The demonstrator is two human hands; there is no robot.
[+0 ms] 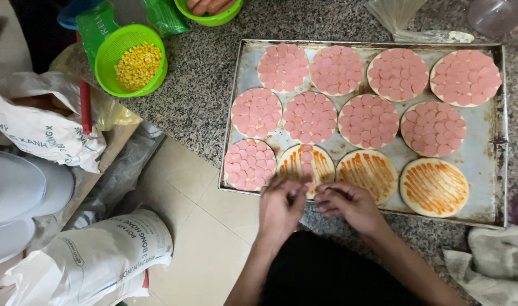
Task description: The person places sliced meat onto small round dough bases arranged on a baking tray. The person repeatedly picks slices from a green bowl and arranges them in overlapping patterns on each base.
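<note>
White printed sacks [94, 258], soft and slumped, lie on the floor well left of the hands; another white bag [43, 133] farther up-left. Left hand [280, 207] and right hand [345, 203] meet fingertip to fingertip, fingers curled, pinching pink sausage slices [307, 180]. Just above them, on the metal tray [485, 164], sits a sauce-striped dough round [321, 164], partly covered with slices.

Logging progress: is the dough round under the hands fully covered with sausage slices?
Partly covered. The dough round shows one strip of pink slices down its middle; orange sauce lines remain bare either side.
</note>
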